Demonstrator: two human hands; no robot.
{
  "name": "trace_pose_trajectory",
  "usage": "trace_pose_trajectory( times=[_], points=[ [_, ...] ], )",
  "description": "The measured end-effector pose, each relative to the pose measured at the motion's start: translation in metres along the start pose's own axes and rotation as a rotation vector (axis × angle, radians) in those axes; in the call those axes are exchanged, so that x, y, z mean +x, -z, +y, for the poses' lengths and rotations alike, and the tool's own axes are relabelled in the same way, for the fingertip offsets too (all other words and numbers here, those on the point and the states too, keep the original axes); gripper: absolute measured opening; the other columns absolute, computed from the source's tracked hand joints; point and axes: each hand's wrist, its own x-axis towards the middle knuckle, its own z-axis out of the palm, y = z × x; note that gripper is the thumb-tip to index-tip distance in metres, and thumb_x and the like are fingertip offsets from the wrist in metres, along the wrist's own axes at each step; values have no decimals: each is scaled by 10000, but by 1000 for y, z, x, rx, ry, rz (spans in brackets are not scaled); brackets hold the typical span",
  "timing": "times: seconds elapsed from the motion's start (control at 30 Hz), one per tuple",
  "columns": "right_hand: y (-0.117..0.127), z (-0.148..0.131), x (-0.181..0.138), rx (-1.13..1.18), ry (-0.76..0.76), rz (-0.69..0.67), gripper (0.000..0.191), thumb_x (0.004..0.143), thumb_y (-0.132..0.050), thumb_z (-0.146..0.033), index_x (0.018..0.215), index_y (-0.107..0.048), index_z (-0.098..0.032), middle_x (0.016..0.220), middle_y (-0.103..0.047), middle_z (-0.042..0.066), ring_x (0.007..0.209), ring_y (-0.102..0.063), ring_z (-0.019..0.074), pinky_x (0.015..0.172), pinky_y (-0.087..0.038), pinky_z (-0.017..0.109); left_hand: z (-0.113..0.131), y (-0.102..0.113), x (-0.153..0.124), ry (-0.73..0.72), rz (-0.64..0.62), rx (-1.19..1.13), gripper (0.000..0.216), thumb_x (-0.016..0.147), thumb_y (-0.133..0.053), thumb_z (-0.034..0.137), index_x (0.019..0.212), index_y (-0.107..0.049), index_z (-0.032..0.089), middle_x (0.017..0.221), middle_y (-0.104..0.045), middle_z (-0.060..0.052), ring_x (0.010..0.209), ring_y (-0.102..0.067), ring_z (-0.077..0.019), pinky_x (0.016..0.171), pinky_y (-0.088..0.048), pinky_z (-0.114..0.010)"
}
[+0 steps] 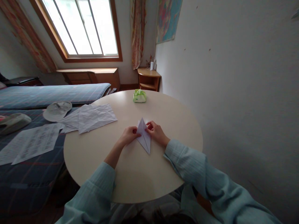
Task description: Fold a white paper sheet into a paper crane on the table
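Observation:
A white sheet of paper folded into a narrow diamond [144,137] is in front of me over the round table [161,183], one point away from me and the other toward me. A lengthwise slit or crease runs down its lower half. On its left edge my left hand [129,135] pinches the paper, thumb on top. From the other side my right hand [156,132] grips the right edge between thumb and fingers. Some fingertips are hidden behind the paper.
Creased white sheets [95,116] overlap the table's left edge. A green tissue pack [139,96] stands at the far side. Left of the table, a cap [57,111] and printed sheets [37,141] lie on a plaid-covered seat [28,183]. A white wall [245,109] rises at the right.

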Motion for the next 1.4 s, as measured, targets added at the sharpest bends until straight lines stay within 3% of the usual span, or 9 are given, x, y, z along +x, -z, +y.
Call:
trace_pose_trajectory(
  times=[0.2, 0.3, 0.37, 0.57, 0.7, 0.87, 1.1, 1.27, 1.4],
  points=[
    [-4, 4, -1, -57, 32, -43, 186, 705, -591, -148, 860, -490, -162, 686, -577, -9, 616, -538, 104, 590, -399, 219, 11, -7, -5, 16, 172, 92, 266, 666, -625, 241, 906, -548, 154, 706, -558, 7, 639, -525, -126, 586, -397, -223],
    [-5, 5, -1, -77, 27, -34, 208, 692, -596, -137, 858, -473, -165, 691, -565, -14, 618, -530, 103, 588, -398, 217, 15, -12, -9, -16, 318, 260, 354, 664, -652, 250, 967, -506, 141, 874, -562, -60, 818, -544, -173, 702, -436, -269],
    [-5, 6, -1, -88, 30, -31, 196, 694, -594, -140, 845, -471, -164, 690, -555, -15, 617, -521, 102, 587, -392, 217, 17, -16, -13, -69, 341, 368, 328, 694, -630, 248, 977, -502, 143, 978, -553, -89, 935, -522, -194, 788, -431, -297],
    [-5, 4, -3, -172, 73, -28, 104, 715, -569, -150, 784, -491, -153, 700, -533, -3, 616, -481, 107, 604, -386, 230, 20, -27, -20, -164, 171, 571, 294, 843, -395, 182, 1120, -490, 153, 1239, -493, -101, 1126, -449, -194, 943, -360, -326],
    [-3, 3, -2, -275, 149, 19, 97, 714, -591, -174, 791, -543, -141, 846, -559, 62, 796, -495, 158, 744, -400, 282, 16, -28, -19, -195, 96, 612, 372, 869, -307, 183, 1212, -437, 120, 1322, -416, -122, 1219, -368, -212, 995, -307, -352],
    [-3, 3, -2, -314, 188, -70, 142, 752, -568, -190, 889, -589, -161, 930, -599, 68, 926, -502, 179, 836, -381, 314, 14, -26, -17, -215, 32, 620, 422, 867, -244, 136, 1268, -375, 120, 1350, -376, -128, 1254, -321, -212, 1002, -293, -363],
    [-4, 5, 0, -290, 193, -59, 297, 799, -471, -133, 1086, -544, -141, 1098, -587, 87, 1016, -503, 171, 906, -368, 311, 20, -31, -24, -185, -28, 626, 580, 863, -262, 453, 1316, -293, 93, 1404, -255, -159, 1308, -181, -260, 1045, -196, -412],
    [-3, 4, -1, -302, 277, -121, 266, 831, -438, -179, 1054, -583, -160, 1116, -596, 70, 1066, -502, 163, 956, -329, 323, 25, -35, -28, -237, -104, 617, 617, 864, -237, 466, 1338, -231, 71, 1418, -207, -165, 1321, -133, -237, 1056, -159, -420],
    [-3, 5, -1, -400, 226, -142, 301, 850, -417, -238, 1107, -556, -165, 1196, -546, 91, 1137, -459, 191, 967, -312, 373, 26, -36, -28, -260, -102, 629, 618, 866, -219, 465, 1337, -236, 65, 1413, -210, -174, 1318, -143, -241, 1052, -173, -421]
  ],
)
